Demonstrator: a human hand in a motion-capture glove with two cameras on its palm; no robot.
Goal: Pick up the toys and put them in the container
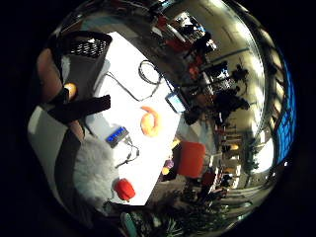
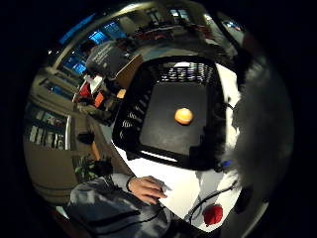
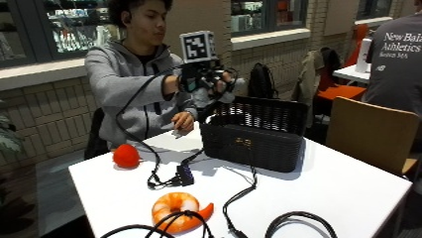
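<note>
Toys are lying at three places: a small orange ball (image 2: 183, 116) is resting on the floor of the black wicker container (image 3: 254, 141), a red round toy (image 3: 125, 155) is sitting on the white table (image 3: 342, 188) near its edge beside the person, and an orange shrimp-shaped toy (image 3: 177, 209) is lying near the table's front edge among black cables (image 3: 234, 198); the container is standing on the table with its lid (image 3: 260, 111) tilted up behind it; the gloved right hand (image 3: 210, 82) is hovering above the open container, over its rear part; the pictures are not showing whether its fingers are spread or curled, so that cannot be told; the bare left hand (image 3: 183, 121) is resting on the table just beside the container's near corner, touching a small pale item that is too small to identify; a small black box with a blue light (image 1: 117, 136) is lying on the table between the red toy and the shrimp
</note>
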